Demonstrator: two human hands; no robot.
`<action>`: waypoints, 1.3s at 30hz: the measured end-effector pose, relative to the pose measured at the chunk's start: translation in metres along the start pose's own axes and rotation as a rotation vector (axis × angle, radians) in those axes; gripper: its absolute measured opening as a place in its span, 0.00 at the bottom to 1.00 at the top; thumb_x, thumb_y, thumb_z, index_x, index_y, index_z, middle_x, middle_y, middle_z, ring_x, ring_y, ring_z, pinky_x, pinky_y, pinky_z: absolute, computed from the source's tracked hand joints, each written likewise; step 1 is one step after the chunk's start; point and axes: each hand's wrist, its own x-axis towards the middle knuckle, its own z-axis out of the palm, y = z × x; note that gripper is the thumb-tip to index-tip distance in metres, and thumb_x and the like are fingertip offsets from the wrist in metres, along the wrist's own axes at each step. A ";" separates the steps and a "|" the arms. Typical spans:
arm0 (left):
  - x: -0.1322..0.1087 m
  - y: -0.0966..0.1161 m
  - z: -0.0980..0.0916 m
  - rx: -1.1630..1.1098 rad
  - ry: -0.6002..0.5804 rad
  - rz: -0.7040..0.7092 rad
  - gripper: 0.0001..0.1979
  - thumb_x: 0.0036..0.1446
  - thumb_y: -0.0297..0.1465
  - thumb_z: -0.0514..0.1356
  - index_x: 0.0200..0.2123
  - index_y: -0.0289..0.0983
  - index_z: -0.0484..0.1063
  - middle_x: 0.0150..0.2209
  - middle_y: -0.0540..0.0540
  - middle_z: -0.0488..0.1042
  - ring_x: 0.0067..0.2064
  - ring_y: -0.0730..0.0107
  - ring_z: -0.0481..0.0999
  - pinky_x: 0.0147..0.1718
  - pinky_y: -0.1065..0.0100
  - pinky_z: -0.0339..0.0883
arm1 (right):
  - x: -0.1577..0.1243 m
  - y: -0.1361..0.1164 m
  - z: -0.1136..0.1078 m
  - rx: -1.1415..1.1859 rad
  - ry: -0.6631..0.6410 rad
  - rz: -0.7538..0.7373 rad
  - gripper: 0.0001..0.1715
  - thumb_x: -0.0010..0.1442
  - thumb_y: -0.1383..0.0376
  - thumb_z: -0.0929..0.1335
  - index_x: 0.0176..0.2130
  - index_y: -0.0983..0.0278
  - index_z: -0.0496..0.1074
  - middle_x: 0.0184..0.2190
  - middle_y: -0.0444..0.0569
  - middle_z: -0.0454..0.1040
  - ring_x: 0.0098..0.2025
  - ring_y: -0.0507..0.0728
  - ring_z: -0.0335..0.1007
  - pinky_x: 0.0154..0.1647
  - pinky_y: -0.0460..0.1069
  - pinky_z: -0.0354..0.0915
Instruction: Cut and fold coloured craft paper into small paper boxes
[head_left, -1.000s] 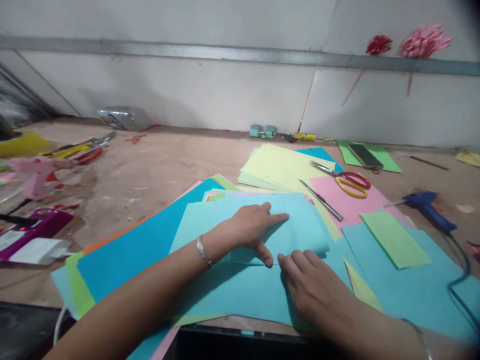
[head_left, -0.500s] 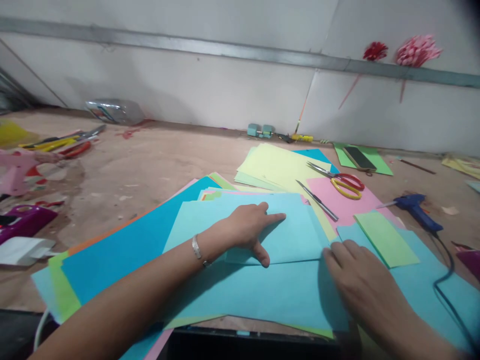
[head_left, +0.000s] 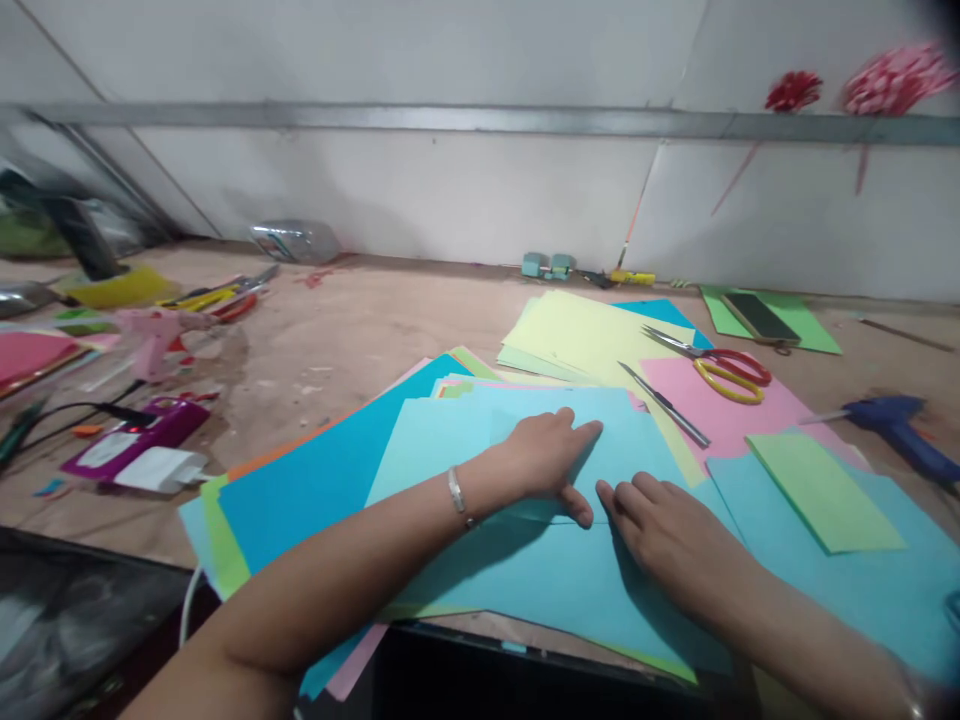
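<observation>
My left hand (head_left: 559, 460), a silver bracelet on its wrist, lies on a folded sheet of light blue paper (head_left: 517, 425). Its thumb and index finger are spread apart, so it is open. Just right of that thumb, my right hand (head_left: 652, 520) rests on the paper near the folded edge. Its fingers are curled in and show nothing between them; the thumb is mostly hidden. Under both hands spreads more light blue paper (head_left: 525, 575), on a stack with darker blue sheets (head_left: 315, 485).
Scissors (head_left: 724, 375) and a craft knife (head_left: 664, 405) lie on coloured sheets beyond my right hand. A folded green paper (head_left: 825, 495) and a blue glue gun (head_left: 896, 420) are at right. A pink glue gun (head_left: 154, 335) and purple power strip (head_left: 139, 440) sit left.
My right hand has slid left along the folded edge, close to my left thumb. My left hand keeps its place on the paper. The view has turned to the left.
</observation>
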 end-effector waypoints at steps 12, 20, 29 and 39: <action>-0.074 -0.049 0.003 0.011 -0.096 -0.327 0.58 0.38 0.47 0.73 0.66 0.36 0.46 0.49 0.37 0.68 0.46 0.51 0.71 0.40 0.64 0.64 | -0.004 0.003 0.012 0.036 0.070 -0.048 0.25 0.52 0.81 0.61 0.50 0.78 0.66 0.28 0.51 0.68 0.29 0.60 0.63 0.26 0.53 0.55; -0.112 -0.030 -0.004 0.049 0.026 -0.257 0.41 0.53 0.28 0.66 0.65 0.36 0.50 0.51 0.38 0.68 0.52 0.56 0.69 0.47 0.62 0.63 | -0.005 0.001 0.007 -0.033 0.083 -0.037 0.24 0.55 0.83 0.58 0.49 0.74 0.68 0.27 0.51 0.70 0.28 0.60 0.65 0.27 0.53 0.59; -0.094 0.013 0.031 0.266 0.090 -0.156 0.11 0.58 0.37 0.62 0.35 0.34 0.68 0.34 0.41 0.70 0.37 0.56 0.71 0.30 0.61 0.67 | -0.006 -0.007 0.008 -0.079 0.199 0.028 0.18 0.54 0.85 0.59 0.35 0.71 0.71 0.35 0.60 0.75 0.37 0.62 0.73 0.34 0.53 0.66; -0.080 0.040 0.047 0.364 0.239 -0.089 0.10 0.48 0.16 0.51 0.28 0.36 0.63 0.24 0.46 0.68 0.24 0.66 0.69 0.18 0.69 0.57 | -0.011 0.015 -0.003 0.037 0.077 0.087 0.19 0.52 0.83 0.58 0.32 0.66 0.69 0.30 0.54 0.73 0.31 0.59 0.70 0.31 0.51 0.65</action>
